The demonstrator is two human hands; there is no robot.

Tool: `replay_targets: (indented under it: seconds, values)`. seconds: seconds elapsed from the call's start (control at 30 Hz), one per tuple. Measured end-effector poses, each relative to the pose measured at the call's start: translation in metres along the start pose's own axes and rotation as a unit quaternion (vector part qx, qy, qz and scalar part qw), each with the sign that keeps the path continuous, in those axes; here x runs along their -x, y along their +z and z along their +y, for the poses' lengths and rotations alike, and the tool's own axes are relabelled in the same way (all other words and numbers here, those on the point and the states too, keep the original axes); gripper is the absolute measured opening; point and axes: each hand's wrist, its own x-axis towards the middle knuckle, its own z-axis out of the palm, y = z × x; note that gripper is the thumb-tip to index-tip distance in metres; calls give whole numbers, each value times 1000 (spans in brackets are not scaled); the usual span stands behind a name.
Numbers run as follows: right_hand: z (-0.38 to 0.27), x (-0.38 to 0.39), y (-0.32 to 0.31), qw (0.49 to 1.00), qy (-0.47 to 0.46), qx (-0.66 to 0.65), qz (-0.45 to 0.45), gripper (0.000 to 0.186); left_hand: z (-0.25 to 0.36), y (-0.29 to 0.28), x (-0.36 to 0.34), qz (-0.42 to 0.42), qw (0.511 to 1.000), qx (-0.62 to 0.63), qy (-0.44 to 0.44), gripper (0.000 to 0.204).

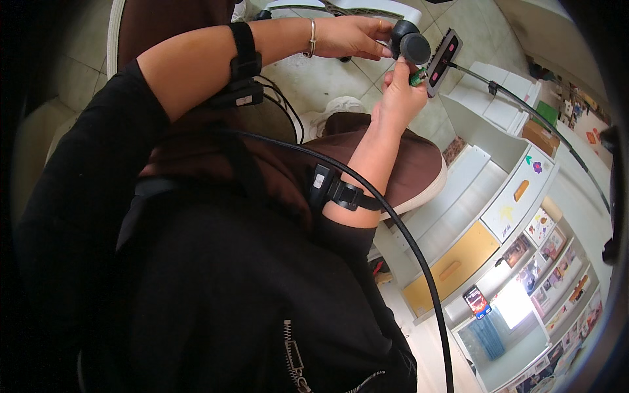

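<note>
A dark grey twin-wheel caster is held up in front of me near the top of the view. My left hand comes from the left with its fingers closed on the caster's near side. From below, my right hand is closed around a small green stick-like thing with a shiny end; most of it is hidden in the palm. The right thumb tip points up against the underside of the caster. Part of a white chair base shows beyond my left hand.
Just right of the caster is a dark brush head on a long thin pole. White drawers and a yellow drawer stand to the right, with a phone nearby. A black cable crosses my lap.
</note>
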Motion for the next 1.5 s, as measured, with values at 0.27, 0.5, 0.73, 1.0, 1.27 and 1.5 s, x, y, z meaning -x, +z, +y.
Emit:
replay_targets:
  seconds: [0.27,0.5,0.73,1.0,1.27,1.5]
  values:
    - [3,-2,-1,979,-136,151,25,30,-7,-4,-2,20,986,-154,54,60]
    - [10,-8,2,993,-32,110,18,27,-8,-2,0,56,970,-216,94,65]
    - [7,-6,3,992,-38,119,6,24,-1,-6,-1,72,961,-249,100,63]
    - [10,-9,4,993,-35,113,8,27,1,-6,-1,85,939,-317,105,58]
    - [8,-6,10,999,-11,45,1,23,5,-7,-1,71,925,-358,103,61]
    - [-1,-2,7,995,68,-46,-53,14,2,-9,-3,76,927,-354,95,61]
